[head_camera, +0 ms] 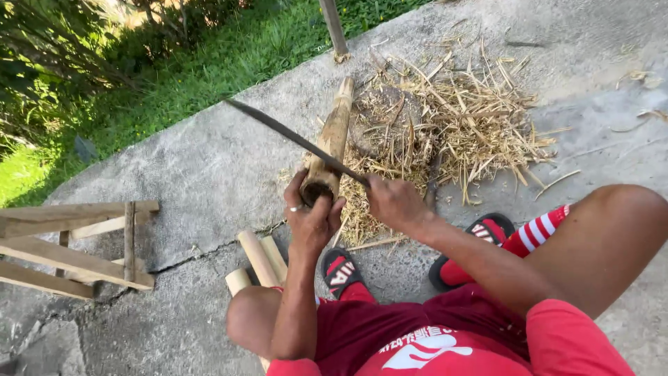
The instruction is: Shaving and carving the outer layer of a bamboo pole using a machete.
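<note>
Bamboo is what we see mid-frame: a bamboo section (330,143) angled over the concrete slab (209,167); our left hand (311,216) clamps its near end; our right hand (393,202) is closed on a long blade (296,139) crossing it; straw shavings (452,118) lie at upper right.

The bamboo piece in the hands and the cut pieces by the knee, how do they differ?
The held bamboo piece is dark, weathered and propped up on end, its hollow top gripped by the left hand. The cut bamboo pieces look pale, clean and smooth, and lie loose on the concrete. The held one also looks longer. Both are round bamboo lengths.
</note>
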